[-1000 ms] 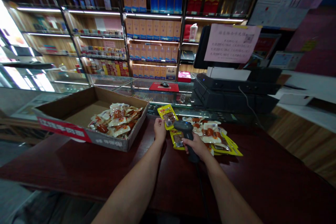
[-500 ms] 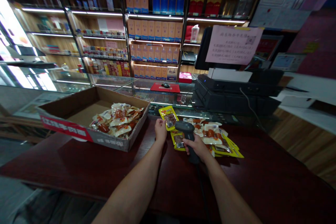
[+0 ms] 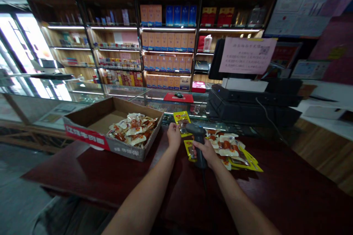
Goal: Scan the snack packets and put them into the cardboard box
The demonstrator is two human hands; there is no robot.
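Observation:
My left hand (image 3: 174,135) pinches the edge of a yellow snack packet (image 3: 182,119), tilted up above the table. Wrapped round the handle of a black barcode scanner (image 3: 197,132) is my right hand (image 3: 205,152), the scanner's head pointing left at that packet. Under the scanner lies another yellow packet (image 3: 190,150), partly hidden by it. To the right of my right hand is a pile of clear-and-white snack packets (image 3: 227,145) on top of yellow packets (image 3: 252,161).
On the dark red table (image 3: 110,180), an open cardboard box (image 3: 129,152) holds several snack packets (image 3: 136,128) at left. Behind are a glass counter (image 3: 154,93), a mouse on a red mat (image 3: 184,98), and a monitor with a pink notice (image 3: 246,55) above black equipment (image 3: 248,106).
The view has shifted, so the whole scene sits slightly lower and further right. My left hand still pinches the yellow packet and my right hand still grips the scanner.

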